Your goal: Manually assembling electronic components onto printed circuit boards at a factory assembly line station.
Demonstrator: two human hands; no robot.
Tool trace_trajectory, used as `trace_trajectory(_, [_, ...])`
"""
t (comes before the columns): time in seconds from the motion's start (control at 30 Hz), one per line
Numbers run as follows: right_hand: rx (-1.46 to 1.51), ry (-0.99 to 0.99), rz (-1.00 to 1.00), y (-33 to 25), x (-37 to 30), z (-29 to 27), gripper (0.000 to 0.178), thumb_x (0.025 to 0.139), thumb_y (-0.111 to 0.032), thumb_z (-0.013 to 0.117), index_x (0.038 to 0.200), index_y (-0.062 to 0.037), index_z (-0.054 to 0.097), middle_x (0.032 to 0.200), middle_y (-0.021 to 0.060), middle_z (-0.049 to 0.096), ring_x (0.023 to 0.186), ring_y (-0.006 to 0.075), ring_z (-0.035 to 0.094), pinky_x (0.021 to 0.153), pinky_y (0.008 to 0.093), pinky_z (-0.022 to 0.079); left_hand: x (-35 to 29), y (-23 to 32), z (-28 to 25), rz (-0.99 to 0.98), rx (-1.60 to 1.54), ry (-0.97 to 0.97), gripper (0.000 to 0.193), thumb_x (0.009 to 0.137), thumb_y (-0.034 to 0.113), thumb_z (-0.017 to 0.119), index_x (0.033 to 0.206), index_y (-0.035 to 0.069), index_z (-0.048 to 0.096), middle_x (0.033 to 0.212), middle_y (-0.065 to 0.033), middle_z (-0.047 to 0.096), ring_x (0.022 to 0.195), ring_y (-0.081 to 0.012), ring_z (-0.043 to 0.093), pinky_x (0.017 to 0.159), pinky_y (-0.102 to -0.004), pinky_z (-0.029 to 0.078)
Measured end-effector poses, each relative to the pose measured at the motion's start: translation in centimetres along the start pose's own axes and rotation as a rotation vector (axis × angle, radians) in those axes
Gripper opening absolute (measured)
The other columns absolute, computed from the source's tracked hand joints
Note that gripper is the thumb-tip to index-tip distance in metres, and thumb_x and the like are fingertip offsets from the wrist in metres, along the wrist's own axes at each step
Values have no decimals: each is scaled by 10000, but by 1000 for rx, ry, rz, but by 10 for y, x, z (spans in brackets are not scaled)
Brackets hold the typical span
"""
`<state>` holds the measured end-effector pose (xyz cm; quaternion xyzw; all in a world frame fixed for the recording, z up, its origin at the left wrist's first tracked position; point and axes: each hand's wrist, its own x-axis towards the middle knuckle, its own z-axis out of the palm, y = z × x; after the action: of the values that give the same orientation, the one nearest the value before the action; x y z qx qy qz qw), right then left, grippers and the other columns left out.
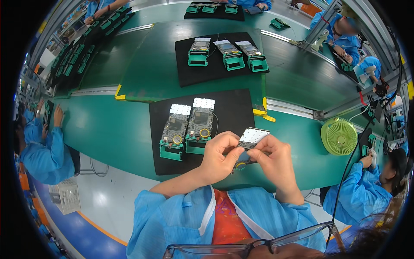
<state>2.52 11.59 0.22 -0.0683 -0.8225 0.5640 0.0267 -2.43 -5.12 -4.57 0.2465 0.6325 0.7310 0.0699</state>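
Note:
Both my hands hold one circuit board (253,137) with a white, dotted keypad sheet at its far end, tilted up above the near edge of the bench. My left hand (221,157) pinches its left side between thumb and fingers. On the opposite side my right hand (277,162) grips it the same way. My fingers cover the board's middle; a yellow-rimmed round part shows below them. Left of my hands, two similar board assemblies (174,129) with green plastic frames and white keypad sheets lie side by side on a black mat (233,108).
Farther off, a second black mat (189,77) carries three more assemblies (228,55). A small green fan (339,137) stands to the right, near a hanging black cable. Yellow tape (263,115) marks the bench edge. Co-workers in blue sit on either side and across.

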Motion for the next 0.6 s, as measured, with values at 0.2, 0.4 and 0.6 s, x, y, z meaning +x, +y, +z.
trace_trajectory(0.2, [-34,3,28,1,6,-1,167,808,-39,716,790,26,564,656,122,657,572,132,632,508,267,484,3,-10,1,-58,-36,-3,105,851,-58,621,871,-22,524,874,-49,548,731,-52,540,613,-206,455])
trace_trajectory(0.4, [72,166,-97,17,12,3,189,821,-65,721,835,4,545,590,25,564,531,60,483,466,240,381,12,-30,-14,-277,-352,35,215,902,-39,568,1114,-50,532,1030,-83,635,926,-109,607,823,-258,497])
trace_trajectory(0.6, [-16,133,-98,20,11,0,212,811,-93,742,801,-11,547,569,4,497,521,53,415,460,233,349,4,-13,-57,30,584,306,652,837,88,658,1400,-14,345,1352,-214,410,1238,-354,434,1056,-421,348])
